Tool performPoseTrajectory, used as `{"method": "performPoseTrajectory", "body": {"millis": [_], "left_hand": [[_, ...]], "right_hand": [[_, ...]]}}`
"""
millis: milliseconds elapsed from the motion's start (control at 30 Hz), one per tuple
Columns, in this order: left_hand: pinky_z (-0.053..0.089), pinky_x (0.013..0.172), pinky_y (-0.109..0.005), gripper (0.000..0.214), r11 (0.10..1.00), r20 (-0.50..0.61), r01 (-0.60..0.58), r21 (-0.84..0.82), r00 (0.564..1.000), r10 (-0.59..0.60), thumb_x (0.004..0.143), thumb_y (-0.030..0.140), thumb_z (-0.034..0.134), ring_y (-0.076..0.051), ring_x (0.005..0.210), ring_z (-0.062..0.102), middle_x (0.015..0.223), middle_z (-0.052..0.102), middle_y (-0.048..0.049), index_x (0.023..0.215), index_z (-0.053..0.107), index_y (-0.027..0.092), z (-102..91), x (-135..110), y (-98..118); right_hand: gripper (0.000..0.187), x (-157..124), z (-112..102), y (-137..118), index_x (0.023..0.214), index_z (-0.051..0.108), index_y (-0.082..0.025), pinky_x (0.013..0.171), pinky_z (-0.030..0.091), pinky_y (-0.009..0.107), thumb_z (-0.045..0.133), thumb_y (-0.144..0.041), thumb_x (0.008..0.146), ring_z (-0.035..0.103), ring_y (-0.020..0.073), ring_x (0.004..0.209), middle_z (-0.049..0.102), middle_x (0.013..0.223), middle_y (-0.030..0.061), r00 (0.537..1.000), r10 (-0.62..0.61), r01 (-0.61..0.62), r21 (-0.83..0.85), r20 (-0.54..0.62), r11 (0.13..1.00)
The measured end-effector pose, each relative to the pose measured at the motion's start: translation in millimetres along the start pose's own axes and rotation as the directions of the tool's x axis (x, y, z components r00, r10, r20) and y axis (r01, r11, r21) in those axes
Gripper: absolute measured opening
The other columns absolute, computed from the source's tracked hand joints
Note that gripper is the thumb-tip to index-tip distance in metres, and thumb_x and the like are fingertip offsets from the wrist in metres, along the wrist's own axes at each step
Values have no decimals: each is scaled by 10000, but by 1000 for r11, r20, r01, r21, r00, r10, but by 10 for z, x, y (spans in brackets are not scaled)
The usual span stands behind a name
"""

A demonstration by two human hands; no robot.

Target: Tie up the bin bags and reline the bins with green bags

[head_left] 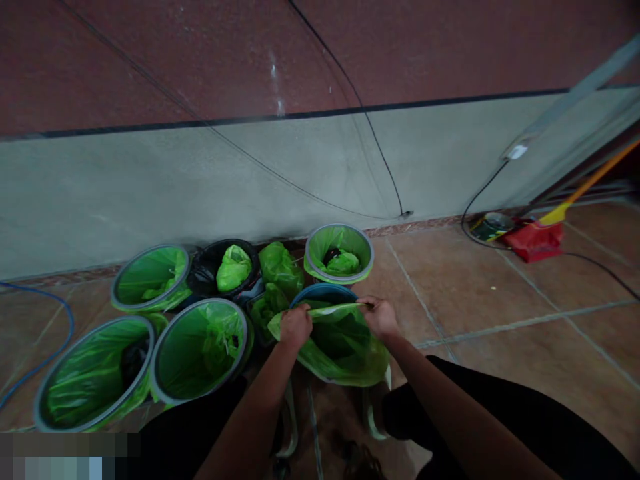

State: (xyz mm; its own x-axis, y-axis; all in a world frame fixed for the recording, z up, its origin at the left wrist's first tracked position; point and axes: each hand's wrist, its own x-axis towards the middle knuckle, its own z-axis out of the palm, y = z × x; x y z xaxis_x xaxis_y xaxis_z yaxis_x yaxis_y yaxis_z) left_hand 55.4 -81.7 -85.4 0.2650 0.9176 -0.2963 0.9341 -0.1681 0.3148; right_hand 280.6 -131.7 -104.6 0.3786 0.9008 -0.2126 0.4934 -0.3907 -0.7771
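A green plastic bag [345, 350] is stretched between my two hands, its mouth spread wide over a bin with a blue rim [324, 292]. On the bag's left edge, my left hand [296, 325] has its fingers closed. My right hand [381, 319] pinches the same edge further right. Most of the blue-rimmed bin is hidden by the bag. Just behind it stands a grey-rimmed bin [340, 252] lined with green plastic. Left of my left hand is another lined bin [200, 350].
More lined bins [95, 373] stand at the left, with a black-bagged bin [225, 268] and a bulging green bag [281, 269] near the wall. A blue hose [70, 327] lies far left. At right are a red dustpan [535, 240], a can [493, 227] and a black cable [465, 217].
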Motion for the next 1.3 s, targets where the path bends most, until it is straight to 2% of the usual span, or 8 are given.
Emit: {"method": "performPoseTrajectory", "body": {"millis": [133, 267, 400, 533, 667, 833, 1000, 1300], "left_hand": [[441, 838, -282, 267, 996, -56, -24, -83, 998, 19, 951, 233, 428, -204, 912, 674, 957, 736, -90, 982, 692, 201, -226, 131, -81], [429, 775, -246, 260, 976, -69, -108, -187, 993, 97, 947, 260, 459, -167, 799, 645, 815, 705, -43, 846, 692, 207, -317, 197, -79], [429, 738, -250, 303, 931, -152, -118, -346, 986, 69, 942, 302, 473, -155, 730, 609, 754, 664, -34, 734, 663, 191, -286, 226, -108], [463, 745, -264, 212, 865, -139, -139, -482, 987, 81, 851, 384, 618, -156, 748, 616, 909, 692, -44, 889, 689, 188, -255, 202, -150], [476, 876, -290, 526, 861, -122, -230, -454, 973, 196, 657, 302, 799, -197, 954, 639, 1125, 686, -63, 1151, 645, 206, -206, 167, -118], [473, 833, -275, 156, 842, -171, -229, -489, 971, 165, 823, 234, 588, -167, 838, 644, 885, 716, -30, 908, 714, 197, -150, 212, -112], [431, 645, -230, 243, 763, -98, -141, -631, 990, 101, 849, 325, 550, -132, 648, 576, 653, 648, 16, 745, 703, 167, -219, 276, -223], [458, 819, -265, 249, 965, -107, 8, -261, 994, -38, 924, 261, 483, -172, 872, 650, 920, 724, -68, 892, 710, 164, -132, 565, -134]], "right_hand": [[349, -10, -28, -78, 1068, 717, -177, 894, 494, 333, 539, -204, 770, 675, 240, 958, 737, 1045, 88, 994, -102, 109, -290, 40, 951], [585, -12, 19, -308, 1327, 578, -155, 954, 473, 360, 626, -237, 750, 648, 267, 1054, 698, 1158, 123, 976, -174, 208, -329, 130, 921], [257, 88, 37, -434, 913, 714, -186, 797, 489, 301, 530, -351, 842, 655, 208, 830, 719, 879, 70, 949, -226, 268, -182, 220, 946], [402, 210, 38, -385, 696, 631, -171, 555, 415, 254, 467, -509, 838, 521, 131, 544, 607, 620, 13, 951, -100, 61, 140, 291, 988], [433, 264, 51, -328, 698, 627, -157, 522, 378, 238, 515, -569, 776, 493, 116, 538, 585, 606, 4, 941, -34, -49, 234, 337, 971], [396, 284, 12, -315, 603, 567, -177, 508, 339, 228, 555, -547, 743, 446, 101, 515, 518, 548, -27, 958, -79, 18, 217, 276, 976], [371, 328, -36, -178, 653, 651, -165, 540, 364, 231, 578, -519, 739, 497, 119, 552, 572, 579, -16, 965, -101, 59, 175, 241, 983], [266, 496, 202, 97, 783, 723, -174, 692, 450, 257, 516, -330, 840, 658, 197, 789, 734, 868, 77, 998, -50, 53, -129, 27, 990]]}}
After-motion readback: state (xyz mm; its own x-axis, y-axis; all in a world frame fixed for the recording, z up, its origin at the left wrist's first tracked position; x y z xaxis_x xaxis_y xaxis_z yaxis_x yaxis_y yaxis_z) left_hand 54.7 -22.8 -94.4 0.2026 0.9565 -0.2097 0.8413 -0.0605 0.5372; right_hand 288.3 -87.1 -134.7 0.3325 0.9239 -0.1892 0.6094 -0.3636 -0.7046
